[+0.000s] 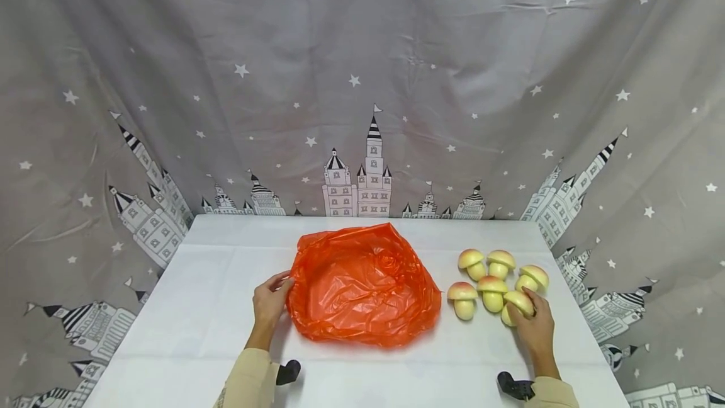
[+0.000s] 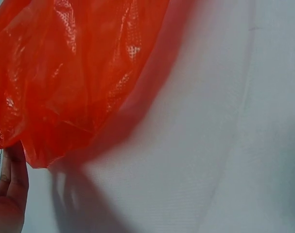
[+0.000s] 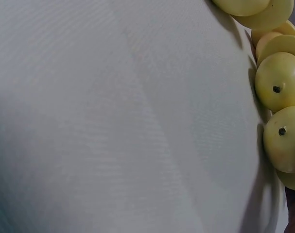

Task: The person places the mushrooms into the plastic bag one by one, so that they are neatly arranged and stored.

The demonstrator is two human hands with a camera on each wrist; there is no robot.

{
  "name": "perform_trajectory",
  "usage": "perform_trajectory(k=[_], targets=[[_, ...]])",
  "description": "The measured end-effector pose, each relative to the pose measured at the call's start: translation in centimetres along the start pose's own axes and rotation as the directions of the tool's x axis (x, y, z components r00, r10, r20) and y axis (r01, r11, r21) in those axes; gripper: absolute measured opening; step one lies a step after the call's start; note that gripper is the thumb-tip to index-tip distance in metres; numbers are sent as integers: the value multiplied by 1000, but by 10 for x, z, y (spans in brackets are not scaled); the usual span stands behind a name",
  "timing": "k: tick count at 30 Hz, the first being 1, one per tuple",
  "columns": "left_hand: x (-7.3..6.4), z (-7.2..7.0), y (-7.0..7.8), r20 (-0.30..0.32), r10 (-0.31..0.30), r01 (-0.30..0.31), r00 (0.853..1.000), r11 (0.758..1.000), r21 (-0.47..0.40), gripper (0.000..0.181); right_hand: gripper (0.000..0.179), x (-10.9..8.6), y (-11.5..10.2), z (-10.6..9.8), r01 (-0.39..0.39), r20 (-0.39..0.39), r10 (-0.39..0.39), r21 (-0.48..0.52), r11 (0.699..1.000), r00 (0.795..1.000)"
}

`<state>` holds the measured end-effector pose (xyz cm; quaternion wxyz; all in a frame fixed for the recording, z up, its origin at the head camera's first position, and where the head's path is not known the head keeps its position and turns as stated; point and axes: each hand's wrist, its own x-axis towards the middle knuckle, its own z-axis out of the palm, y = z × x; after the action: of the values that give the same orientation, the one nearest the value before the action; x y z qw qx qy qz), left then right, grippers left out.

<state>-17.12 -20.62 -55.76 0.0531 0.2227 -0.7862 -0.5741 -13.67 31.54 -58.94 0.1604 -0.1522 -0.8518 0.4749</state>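
Note:
An orange-red plastic bag lies spread open at the middle of the white table, its rim standing up around a wrinkled bottom. At the bag's left rim my left hand pinches the plastic; in the left wrist view the fingers go up behind the bag's edge. To the right, several toy mushrooms with yellow stems and reddish-yellow caps stand close together. My right hand grips the cap of the nearest mushroom. The right wrist view shows this mushroom from its stem end, beside another mushroom.
The other mushrooms include one at the left, one at the back and one at the right. A grey curtain with stars and castles hangs behind the white table and along both sides.

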Motion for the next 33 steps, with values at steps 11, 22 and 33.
perform_trajectory(k=[11, 22, 33], targets=[[2, 3, 1, 27, -75, 77, 997, 989, -128, 36, 53, -1, 0, -5, -79, 55, 79, -14, 997, 995], [1, 7, 3, 17, -118, 119, 993, 981, -153, 35, 53, -2, 5, -9, -124, 52, 123, 16, 992, 991], [2, 7, 1, 43, -159, 165, 986, 969, -186, 37, 53, -2, -5, -16, -142, 60, 140, 35, 989, 988]])
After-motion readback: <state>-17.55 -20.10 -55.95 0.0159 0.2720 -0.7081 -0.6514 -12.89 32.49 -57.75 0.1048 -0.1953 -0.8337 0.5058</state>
